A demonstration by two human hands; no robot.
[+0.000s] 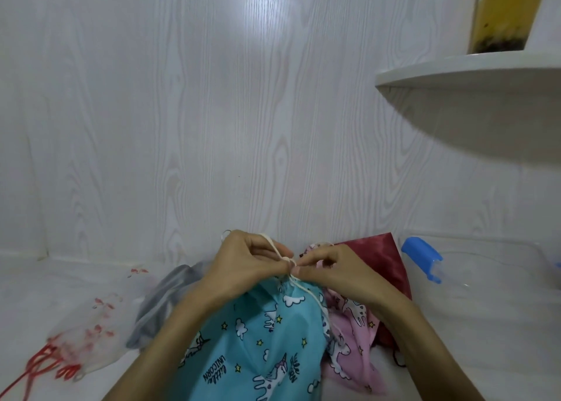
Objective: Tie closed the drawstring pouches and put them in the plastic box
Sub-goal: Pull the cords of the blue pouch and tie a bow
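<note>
Blue pouch (258,340), cord (274,248) in fingers (290,268).

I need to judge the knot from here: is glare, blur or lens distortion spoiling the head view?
Head view: glare patch on the wall, far from the work; wide-angle bending curves the shelf; slight softness at the cream drawstring between left hand and right hand; clear box looks washed out.
</note>
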